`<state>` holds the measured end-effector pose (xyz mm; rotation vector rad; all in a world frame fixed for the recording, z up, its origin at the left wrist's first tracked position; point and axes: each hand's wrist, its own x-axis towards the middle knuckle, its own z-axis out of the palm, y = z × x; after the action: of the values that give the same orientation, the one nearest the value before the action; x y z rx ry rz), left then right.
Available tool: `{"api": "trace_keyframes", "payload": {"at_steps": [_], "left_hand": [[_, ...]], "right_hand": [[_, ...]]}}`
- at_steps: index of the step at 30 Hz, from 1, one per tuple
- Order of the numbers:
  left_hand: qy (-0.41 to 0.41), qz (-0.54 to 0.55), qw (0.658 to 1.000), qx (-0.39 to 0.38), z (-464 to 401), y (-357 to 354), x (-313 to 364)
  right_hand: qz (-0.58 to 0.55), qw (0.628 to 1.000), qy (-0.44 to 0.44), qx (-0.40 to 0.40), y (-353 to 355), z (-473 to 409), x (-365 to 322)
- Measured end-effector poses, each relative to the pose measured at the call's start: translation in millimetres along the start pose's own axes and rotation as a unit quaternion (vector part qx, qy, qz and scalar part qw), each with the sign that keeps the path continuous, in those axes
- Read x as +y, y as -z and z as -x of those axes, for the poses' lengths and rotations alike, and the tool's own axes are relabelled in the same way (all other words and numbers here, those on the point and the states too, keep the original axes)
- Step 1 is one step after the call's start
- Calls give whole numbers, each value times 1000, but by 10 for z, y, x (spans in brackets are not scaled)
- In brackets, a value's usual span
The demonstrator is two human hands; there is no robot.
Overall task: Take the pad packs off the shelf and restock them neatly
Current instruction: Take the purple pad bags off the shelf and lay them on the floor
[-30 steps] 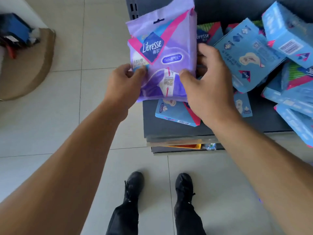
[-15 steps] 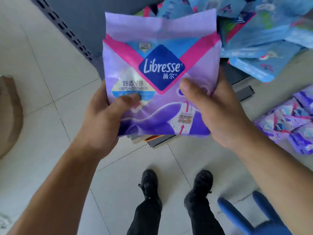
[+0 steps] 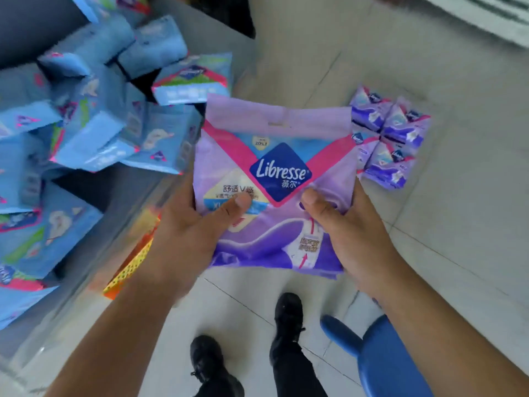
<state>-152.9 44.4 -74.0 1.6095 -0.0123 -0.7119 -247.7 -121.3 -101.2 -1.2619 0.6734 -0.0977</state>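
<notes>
Two hands clamp one purple pad pack (image 3: 274, 184): the left hand (image 3: 186, 233) grips its lower left corner, the right hand (image 3: 352, 236) its lower right, thumbs pressed on its face. We judge the removal step in hand, the pack held off the shelf (image 3: 120, 196) and over the floor. The next move, we judge, calls for setting it squarely beside the purple packs on the floor (image 3: 390, 136), just beyond the right hand; we count four there, perhaps more hidden behind the held pack. Beyond the left hand lie jumbled blue packs (image 3: 94, 133), too blurred to count.
</notes>
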Motion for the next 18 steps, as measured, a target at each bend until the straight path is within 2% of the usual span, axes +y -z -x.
{"api": "trace_keyframes", "payload": {"at_steps": [5, 9, 12, 18], "left_hand": [[64, -62, 995, -43, -437, -1050, -173], [118, -105, 985, -67, -816, -1693, -499], [178, -117, 969, -128, -1128, -2092, -719], [175, -246, 927, -223, -1920, -2823, -1134]], "right_hand": [[-37, 991, -82, 97, 1194, -109, 195], [-61, 973, -135, 180, 1884, -202, 461], [-68, 959, -171, 214, 2248, -299, 598], [-32, 930, -227, 287, 2926, -700, 957]]}}
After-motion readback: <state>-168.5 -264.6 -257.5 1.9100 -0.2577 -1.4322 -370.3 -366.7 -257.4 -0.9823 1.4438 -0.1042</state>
